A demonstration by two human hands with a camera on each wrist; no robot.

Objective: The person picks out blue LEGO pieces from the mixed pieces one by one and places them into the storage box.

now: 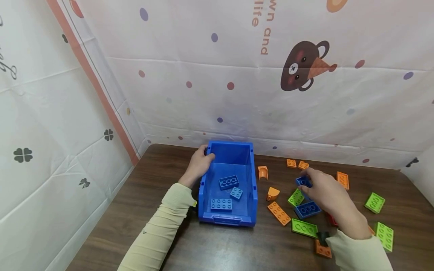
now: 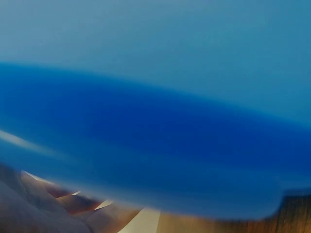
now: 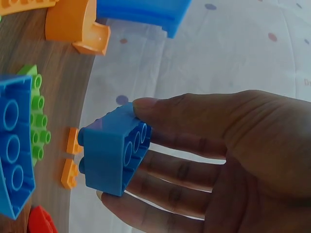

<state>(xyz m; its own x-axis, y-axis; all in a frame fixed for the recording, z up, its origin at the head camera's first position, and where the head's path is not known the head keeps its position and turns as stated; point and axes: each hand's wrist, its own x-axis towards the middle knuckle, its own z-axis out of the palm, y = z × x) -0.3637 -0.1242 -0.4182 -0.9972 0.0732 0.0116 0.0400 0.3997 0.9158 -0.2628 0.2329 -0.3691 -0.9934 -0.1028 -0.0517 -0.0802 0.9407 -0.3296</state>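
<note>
My left hand grips the left rim of a blue plastic bin, thumb over the edge. The bin's wall fills most of the left wrist view, with some fingers low in the left corner. On the bin's floor lie three blue toy building bricks, among them an eight-stud one. At the right, my right hand pinches a blue building brick between thumb and fingers, its hollow underside facing the palm. Another blue brick lies on the table close below that hand, against a green brick.
Orange bricks, including a long one and an arched one, lie right of the bin. A flat green brick is nearer the front; more green ones lie far right. A red brick is partly hidden. Behind the table hangs a printed cloth.
</note>
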